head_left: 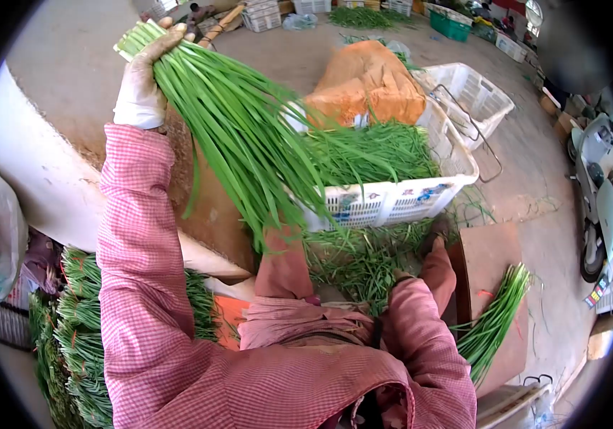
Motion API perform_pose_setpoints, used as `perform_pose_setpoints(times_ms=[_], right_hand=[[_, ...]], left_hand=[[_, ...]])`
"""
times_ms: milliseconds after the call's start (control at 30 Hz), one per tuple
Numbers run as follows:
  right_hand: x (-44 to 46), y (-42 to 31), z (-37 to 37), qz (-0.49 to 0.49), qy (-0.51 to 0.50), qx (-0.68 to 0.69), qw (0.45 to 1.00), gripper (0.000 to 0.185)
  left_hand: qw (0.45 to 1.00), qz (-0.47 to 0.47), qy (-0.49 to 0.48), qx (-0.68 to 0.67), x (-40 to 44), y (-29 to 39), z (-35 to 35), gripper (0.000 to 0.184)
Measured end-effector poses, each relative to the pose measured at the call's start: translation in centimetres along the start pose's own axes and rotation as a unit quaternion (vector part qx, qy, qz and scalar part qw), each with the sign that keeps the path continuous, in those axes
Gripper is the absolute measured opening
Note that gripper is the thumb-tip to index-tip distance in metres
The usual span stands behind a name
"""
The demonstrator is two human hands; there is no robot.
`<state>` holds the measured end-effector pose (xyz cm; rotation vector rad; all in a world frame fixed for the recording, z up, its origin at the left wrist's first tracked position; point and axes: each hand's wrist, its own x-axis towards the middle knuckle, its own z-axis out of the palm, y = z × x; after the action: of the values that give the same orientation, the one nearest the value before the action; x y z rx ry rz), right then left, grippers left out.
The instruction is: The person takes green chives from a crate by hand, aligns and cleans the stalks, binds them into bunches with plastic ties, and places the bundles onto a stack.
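Observation:
My left hand, in a pale dirty glove, is raised at the upper left. It grips a big bunch of garlic chives near the white stem ends, and the leaves hang down to the right. Low by my right knee is my right hand; only a small dark part shows past the sleeve, with its fingers hidden. Below it, loose chive leaves litter the floor between my legs. A white plastic crate with more chives and an orange cloth stands in front of me.
A tied chive bundle lies on a brown board at the right. Stacked bundles are at my left, beside a low wall. A second crate with a metal hook and a parked scooter stand further right.

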<state>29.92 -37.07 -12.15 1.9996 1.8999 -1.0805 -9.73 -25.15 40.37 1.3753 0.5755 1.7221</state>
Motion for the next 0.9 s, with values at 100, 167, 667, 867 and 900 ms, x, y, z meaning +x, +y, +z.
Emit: perform_pose_setpoints(times_ms=[100, 167, 667, 867, 900], right_hand=[[-3.5, -2.3, -2.5, 0.171, 0.052, 0.02, 0.984, 0.059], [-8.7, -7.5, -6.5, 0.122, 0.05, -0.016, 0.991, 0.058], [-11.8, -11.5, -4.3, -0.022, 0.096, 0.477, 0.873, 0.035], [-11.8, -20.5, -10.9, -0.365, 0.374, 0.117, 0.845, 0.025], [-11.5, -22.0, -12.0, -0.392, 0.38, 0.074, 0.834, 0.026]], left_hand=[[0.975, 0.096, -0.088, 0.179, -2.8, 1.0, 2.6, 0.029], [0.873, 0.203, -0.201, 0.396, -6.6, -1.0, 4.8, 0.011], [0.555, 0.14, -0.668, 0.476, -33.8, -20.7, 3.4, 0.005], [0.508, 0.085, -0.706, 0.487, -34.1, -21.6, 4.1, 0.009], [0.499, 0.079, -0.72, 0.476, -34.0, -21.8, 4.1, 0.011]])
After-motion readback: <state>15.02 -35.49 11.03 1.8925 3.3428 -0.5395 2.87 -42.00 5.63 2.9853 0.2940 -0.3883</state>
